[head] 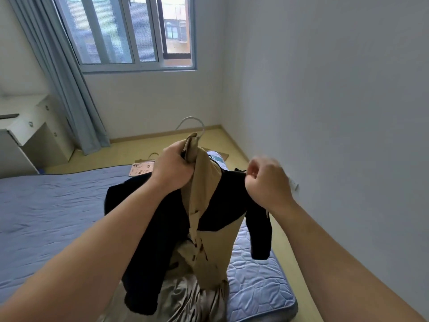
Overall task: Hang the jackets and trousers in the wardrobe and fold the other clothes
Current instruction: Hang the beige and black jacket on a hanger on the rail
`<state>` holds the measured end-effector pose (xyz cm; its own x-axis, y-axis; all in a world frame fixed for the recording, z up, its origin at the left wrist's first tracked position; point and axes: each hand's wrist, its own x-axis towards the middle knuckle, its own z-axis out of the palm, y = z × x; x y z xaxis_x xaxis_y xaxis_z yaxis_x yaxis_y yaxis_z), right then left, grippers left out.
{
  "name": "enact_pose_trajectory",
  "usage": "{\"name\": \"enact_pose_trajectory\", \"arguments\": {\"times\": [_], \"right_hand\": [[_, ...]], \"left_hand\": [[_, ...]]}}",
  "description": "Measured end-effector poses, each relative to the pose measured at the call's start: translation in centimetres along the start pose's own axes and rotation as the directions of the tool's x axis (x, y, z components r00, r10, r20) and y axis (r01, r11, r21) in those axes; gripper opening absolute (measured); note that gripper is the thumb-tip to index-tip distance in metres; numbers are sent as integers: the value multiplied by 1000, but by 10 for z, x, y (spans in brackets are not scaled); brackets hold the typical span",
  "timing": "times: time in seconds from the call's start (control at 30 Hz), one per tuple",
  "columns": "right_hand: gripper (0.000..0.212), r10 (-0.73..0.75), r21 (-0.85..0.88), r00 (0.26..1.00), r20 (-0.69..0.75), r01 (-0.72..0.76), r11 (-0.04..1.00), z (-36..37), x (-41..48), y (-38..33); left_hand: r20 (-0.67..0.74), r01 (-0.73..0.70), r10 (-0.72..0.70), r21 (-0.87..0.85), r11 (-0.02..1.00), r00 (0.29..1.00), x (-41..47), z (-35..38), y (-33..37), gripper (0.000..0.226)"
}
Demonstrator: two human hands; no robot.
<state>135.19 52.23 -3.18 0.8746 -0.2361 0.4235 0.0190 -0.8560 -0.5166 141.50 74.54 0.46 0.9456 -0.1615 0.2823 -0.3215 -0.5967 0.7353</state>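
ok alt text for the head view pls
A person holds a tan and black jacket up over a blue bed: the left hand grips its collar below the hanger hook, the right hand pinches its black shoulder. A window and curtain stand behind.

Both forearms bare, stretched forward and upward, wrists higher than elbows. Left hand (173, 168): back turned to the camera, fingers and thumb curled tight round the bunched collar of the jacket (232, 205), which hangs below the fist. Right hand (267, 180): about level with the left and off to its right, the two apart. Wrist bent, fingers curled inward at the jacket's shoulder edge — blurred, grip unclear.
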Motion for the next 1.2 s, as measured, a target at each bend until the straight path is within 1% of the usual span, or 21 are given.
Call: {"name": "enact_pose_trajectory", "arguments": {"times": [0.03, 0.07, 0.1, 0.13, 0.17, 0.2, 0.27, 0.33, 0.4, 0.5, 0.6, 0.67, 0.73, 0.8, 0.87, 0.93, 0.97, 1.03, 1.07, 1.13, 1.2], "right_hand": [[21, -68, -66, 991, -112, 60, 996, 1, 2, -1], [31, -141, -111, 986, -91, 130, 985, 2, 3, -3], [40, -198, -125, 980, 14, 198, 972, 4, 4, -2], [44, -221, -102, 966, 133, 235, 967, 6, 4, -2], [43, -228, -66, 950, 214, 247, 967, 9, 2, -1], [39, -236, -63, 946, 222, 255, 965, 12, 0, 1], [31, -265, -109, 961, 80, 272, 956, 16, -3, 7], [27, -252, -122, 967, -29, 247, 961, 13, -9, 12], [26, -185, -132, 976, -113, 169, 977, 4, -15, 19], [32, -23, -138, 977, -212, -7, 990, -15, -28, 33], [32, 126, -222, 938, -323, -205, 953, -38, -48, 51], [31, 212, -260, 898, -387, -327, 909, -56, -66, 65], [30, 300, -257, 845, -442, -440, 860, -76, -87, 79], [30, 366, -247, 778, -510, -540, 805, -97, -110, 95], [28, 398, -237, 700, -594, -624, 744, -119, -135, 108], [26, 377, -233, 635, -674, -667, 707, -140, -160, 118], [26, 355, -242, 615, -704, -678, 694, -151, -172, 122], [25, 334, -272, 588, -737, -710, 649, -169, -197, 131], [26, 347, -275, 568, -746, -738, 617, -178, -210, 137], [28, 374, -257, 509, -775, -795, 549, -194, -236, 147], [29, 375, -228, 439, -817, -842, 489, -215, -263, 155]], "left_hand": [[1, -19, 19, -11, 1000, 1000, 1, 2, 2, 29], [4, -35, 35, -22, 999, 999, 2, 3, 5, 31], [13, -54, 55, -36, 998, 998, 2, 4, 8, 31], [27, -82, 83, -58, 995, 996, 4, 5, 12, 31], [39, -109, 112, -81, 991, 993, 6, 6, 15, 31], [49, -128, 133, -98, 987, 990, 7, 7, 18, 32], [69, -154, 161, -98, 983, 985, 12, 12, 25, 32], [100, -209, 212, -39, 977, 972, 16, 20, 32, 34], [159, -299, 289, 43, 953, 944, 18, 30, 40, 40], [213, -469, 434, 158, 869, 876, 19, 50, 52, 54], [215, -566, 530, 170, 807, 820, 10, 78, 70, 71], [182, -592, 569, 111, 799, 802, -2, 102, 83, 72], [126, -587, 587, -47, 808, 799, -14, 127, 98, 66], [91, -587, 614, -212, 781, 784, -28, 155, 112, 54], [105, -608, 660, -303, 733, 744, -50, 185, 124, 45], [232, -609, 690, -338, 718, 685, -78, 216, 132, 55], [331, -634, 711, -322, 703, 620, -92, 233, 136, 68], [527, -720, 722, -266, 641, 449, -120, 266, 148, 96], [577, -744, 718, -263, 615, 389, -132, 280, 159, 101], [594, -735, 731, -320, 598, 336, -155, 303, 188, 96], [574, -710, 766, -407, 575, 291, -176, 324, 219, 81]]}}
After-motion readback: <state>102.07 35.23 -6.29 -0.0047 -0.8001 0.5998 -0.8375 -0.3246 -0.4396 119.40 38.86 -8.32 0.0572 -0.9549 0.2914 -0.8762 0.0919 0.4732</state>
